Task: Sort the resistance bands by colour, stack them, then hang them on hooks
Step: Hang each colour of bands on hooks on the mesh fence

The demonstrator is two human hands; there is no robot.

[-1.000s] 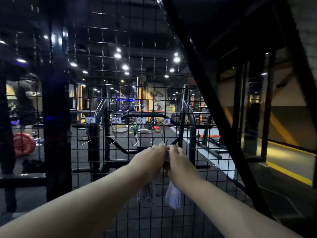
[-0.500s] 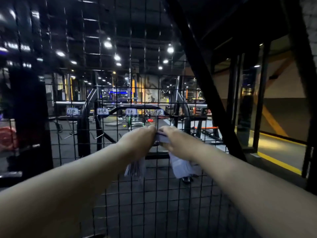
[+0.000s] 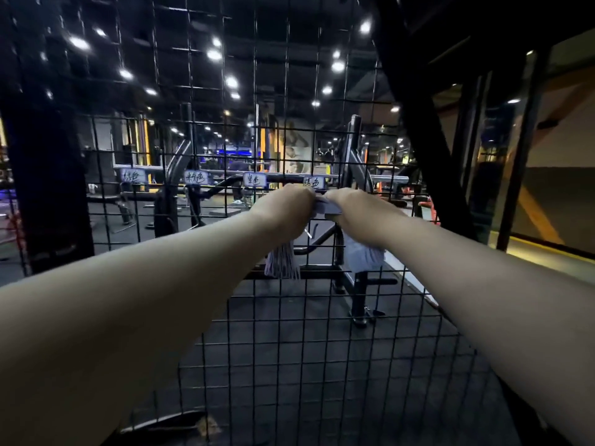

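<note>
Both my hands reach out to a black wire grid panel [image 3: 277, 333]. My left hand [image 3: 283, 210] and my right hand [image 3: 357, 214] grip a stack of pale lilac resistance bands [image 3: 326, 207] between them, close together. The bands' ends hang down below each hand, one bunch [image 3: 282, 262] under the left and another [image 3: 365, 255] under the right. A small metal hook [image 3: 311, 230] sticks out of the grid just below the held part. A white handwritten label [image 3: 314, 181] sits on the grid right above my hands. My fingers are hidden behind the backs of my hands.
Three more white labels [image 3: 254, 179] [image 3: 194, 178] [image 3: 132, 176] run leftward along the same grid row. A thick black post [image 3: 48, 188] stands at the left and a slanted black beam [image 3: 421, 130] at the right. Gym machines stand behind the grid.
My hands have lifted the bands up the grid, from below the label row to just under the rightmost label. The camera has come closer to the panel.
</note>
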